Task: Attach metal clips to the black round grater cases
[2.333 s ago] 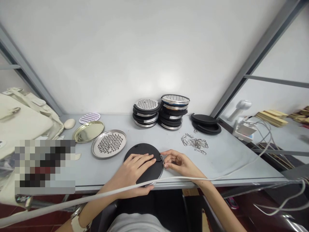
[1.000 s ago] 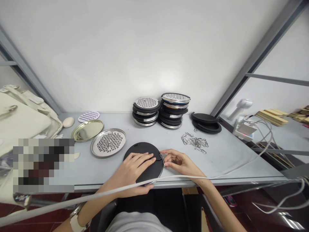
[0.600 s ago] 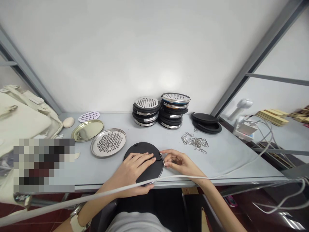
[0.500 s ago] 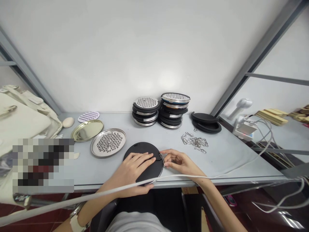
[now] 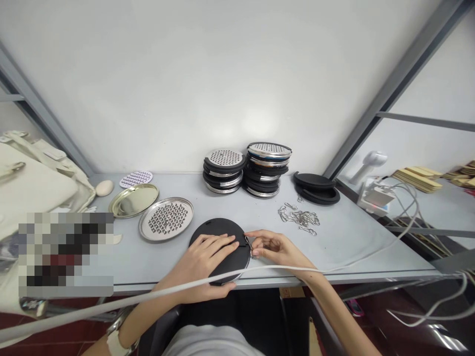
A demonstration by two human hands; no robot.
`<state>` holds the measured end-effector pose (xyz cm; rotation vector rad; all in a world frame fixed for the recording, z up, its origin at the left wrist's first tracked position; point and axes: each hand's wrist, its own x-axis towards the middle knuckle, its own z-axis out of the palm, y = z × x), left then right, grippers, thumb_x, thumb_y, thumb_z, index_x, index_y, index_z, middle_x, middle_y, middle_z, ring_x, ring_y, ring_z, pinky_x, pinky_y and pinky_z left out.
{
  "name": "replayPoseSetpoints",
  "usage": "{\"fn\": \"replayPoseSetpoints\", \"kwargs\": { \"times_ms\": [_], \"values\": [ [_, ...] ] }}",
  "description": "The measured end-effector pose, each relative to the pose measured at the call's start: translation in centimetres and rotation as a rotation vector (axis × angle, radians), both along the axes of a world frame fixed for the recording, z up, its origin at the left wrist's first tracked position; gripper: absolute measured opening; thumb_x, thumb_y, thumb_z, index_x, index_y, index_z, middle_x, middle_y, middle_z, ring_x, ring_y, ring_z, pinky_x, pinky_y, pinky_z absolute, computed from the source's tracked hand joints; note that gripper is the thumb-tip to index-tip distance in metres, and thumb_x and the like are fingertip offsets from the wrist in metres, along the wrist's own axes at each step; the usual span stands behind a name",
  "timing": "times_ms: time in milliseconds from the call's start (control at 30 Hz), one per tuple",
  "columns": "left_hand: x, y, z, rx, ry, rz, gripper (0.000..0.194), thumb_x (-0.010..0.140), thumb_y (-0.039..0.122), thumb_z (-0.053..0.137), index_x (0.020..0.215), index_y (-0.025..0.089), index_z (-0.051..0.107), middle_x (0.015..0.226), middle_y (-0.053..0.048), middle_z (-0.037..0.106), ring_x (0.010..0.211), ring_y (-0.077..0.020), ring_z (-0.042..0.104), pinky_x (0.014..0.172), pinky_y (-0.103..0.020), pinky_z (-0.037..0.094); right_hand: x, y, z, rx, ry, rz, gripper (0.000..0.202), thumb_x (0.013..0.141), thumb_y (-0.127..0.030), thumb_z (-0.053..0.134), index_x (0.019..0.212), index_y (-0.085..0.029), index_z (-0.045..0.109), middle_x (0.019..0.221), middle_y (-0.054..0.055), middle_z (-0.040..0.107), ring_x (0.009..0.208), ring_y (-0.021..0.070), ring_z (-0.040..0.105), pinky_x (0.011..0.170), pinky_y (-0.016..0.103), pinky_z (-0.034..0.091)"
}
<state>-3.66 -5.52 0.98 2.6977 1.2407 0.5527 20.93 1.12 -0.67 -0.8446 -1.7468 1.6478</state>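
Note:
A black round grater case (image 5: 230,261) lies at the table's front edge, a thin silvery rim showing along its near right side. My left hand (image 5: 202,264) rests over it, fingers stretched across the top and thumb at the near edge, holding it down. At the case's right edge my right hand (image 5: 272,248) is closed in a pinch on a small metal wire clip (image 5: 249,242), which touches the case. Fingers partly cover the clip's lower end. To the right is a loose pile of similar metal clips (image 5: 304,217).
Left of the case are a round metal grater plate (image 5: 166,219), a gold-coloured round plate (image 5: 134,200) and a white perforated plate (image 5: 136,179). Two stacks of assembled graters (image 5: 224,170) stand by the wall. Black cases (image 5: 317,188) sit at back right. A white cable (image 5: 178,289) crosses in front.
Almost nothing differs. Both hands keep their places on the case and the clip; the whole view has shifted very slightly.

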Motion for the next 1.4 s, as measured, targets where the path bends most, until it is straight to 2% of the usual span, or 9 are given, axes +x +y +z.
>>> {"fn": "replayPoseSetpoints", "kwargs": {
  "times_ms": [500,833,1033,1400],
  "values": [
    [-0.01,-0.08,-0.02,0.005,-0.017,0.001,0.068,0.077,0.034,0.062,0.140,0.023,0.040,0.143,-0.006,0.046,0.130,-0.0267,0.043,0.106,-0.042,0.033,-0.15,-0.08,0.09,0.014,-0.032,-0.016,0.045,0.079,-0.036,0.072,0.120,-0.018,0.063,0.083,0.002,0.065,0.079,0.0146,0.059,0.080,0.030,0.046],
    [0.07,-0.06,0.12,0.021,-0.033,0.000,0.068,0.076,0.033,0.064,0.139,0.023,0.041,0.141,-0.007,0.048,0.128,-0.0273,0.046,0.104,-0.042,0.035,-0.16,-0.17,0.28,0.099,-0.088,-0.021,0.042,0.081,-0.035,0.069,0.120,-0.020,0.063,0.090,0.003,0.062,0.074,0.0132,0.054,0.071,0.027,0.046],
    [-0.01,0.01,-0.09,0.025,-0.037,-0.004,0.068,0.076,0.034,0.063,0.140,0.023,0.041,0.141,-0.007,0.048,0.127,-0.0274,0.046,0.104,-0.042,0.035,-0.19,-0.19,0.31,0.103,-0.099,-0.026,0.044,0.081,-0.036,0.068,0.122,-0.020,0.063,0.087,0.003,0.063,0.080,0.0155,0.056,0.078,0.030,0.047],
    [0.04,-0.01,0.00,0.029,-0.033,0.000,0.068,0.076,0.034,0.064,0.140,0.023,0.041,0.141,-0.007,0.049,0.127,-0.0274,0.046,0.104,-0.042,0.035,-0.06,-0.25,0.16,0.103,-0.096,-0.029,0.046,0.082,-0.041,0.067,0.123,-0.020,0.063,0.084,0.003,0.064,0.079,0.0165,0.058,0.078,0.031,0.048]
  ]
}}
